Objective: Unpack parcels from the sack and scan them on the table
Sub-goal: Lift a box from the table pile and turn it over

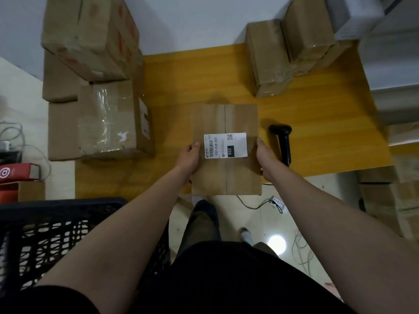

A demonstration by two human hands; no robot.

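Both hands clamp the parcel [238,118] btw them. Your L hand [189,156] grips its left edge, thumb laid on top just beside the white label [225,145], other fingers tucked under & out of sight. Your R hand [265,158] grips the right edge the same way, thumb on top near the label's right end, fingers hidden below. So the parcel sits centred btw the two grips, held at about mid-length, label face up w/ the barcode end toward your L thumb.

It's a flat brown carton w/ a seam running down the middle. It lies level over the near edge of the yellow table [204,75], near end jutting past the edge toward you. Can't tell if the underside touches the tabletop or floats just above it.

Black handheld scanner [282,141] lies on the table just beside your R hand, right of the parcel, not touching it. Stacked cartons [90,41] crowd the table's left side, incl. a taped carton [108,123] near the parcel's left edge but apart from it. Far-right cartons [283,53] stand at the table's back corner. Black mesh crate [45,234] sits low at your left, under your L forearm. Power strip [277,201] & cable lie on the floor below the table edge.
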